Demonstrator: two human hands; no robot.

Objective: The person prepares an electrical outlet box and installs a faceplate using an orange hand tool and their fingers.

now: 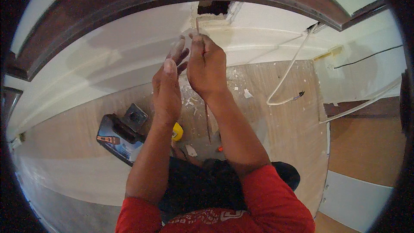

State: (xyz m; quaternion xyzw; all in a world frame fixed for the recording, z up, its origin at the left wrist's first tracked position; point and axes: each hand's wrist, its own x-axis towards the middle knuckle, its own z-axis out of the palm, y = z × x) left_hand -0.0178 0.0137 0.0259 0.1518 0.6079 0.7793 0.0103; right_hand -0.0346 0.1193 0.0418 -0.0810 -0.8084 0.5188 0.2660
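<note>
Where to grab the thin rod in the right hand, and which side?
Probably the lower length, from the left: the thin rod is slim enough to pinch, that stretch sticks out bare below the right hand, and the right forearm flanks its other side.

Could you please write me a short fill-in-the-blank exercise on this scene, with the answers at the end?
1. The person's ____ hand grips a thin rod.
2. The dark box lies to the ____ of the yellow tape measure.
3. Both of the person's sleeves are ____ in colour.
4. The bent cable, whose loose end shows thin wires, is ____ in colour.

Missing words: right; left; red; white.
</note>
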